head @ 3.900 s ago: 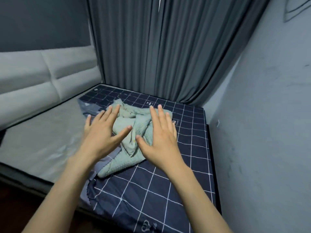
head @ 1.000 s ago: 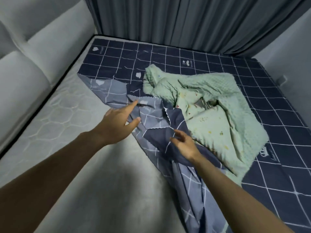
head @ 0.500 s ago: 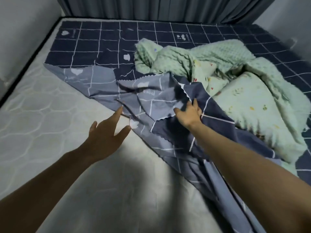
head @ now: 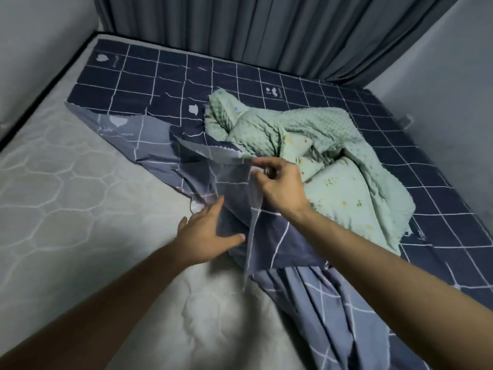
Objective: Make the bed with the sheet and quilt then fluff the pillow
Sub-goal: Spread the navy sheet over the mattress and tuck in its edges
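Nearest the camera, bare quilted mattress [head: 80, 222] fills the lower left, and a bunched run of the navy checked sheet [head: 320, 316] trails down toward the front edge. Just beyond, the left hand [head: 205, 236] lies spread, fingers straight, its fingertips at the folded-back flap of the sheet. The right hand [head: 280, 185] pinches the flap's pale serrated edge and lifts it. The main risk, as I judge it, is that a pull on this edge drags the whole sheet crooked, because the mint green quilt [head: 333, 156] lies heaped on it just behind the right hand and pins the cloth there; a hard tug could also tumble the quilt toward the grey wall [head: 440, 102] on the right. With one point pinched, the flap may simply twist instead of opening flat. Farther off, the sheet lies smooth up to the grey curtain [head: 266, 30], and a padded headboard [head: 34, 49] borders the left side. No pillow is visible.
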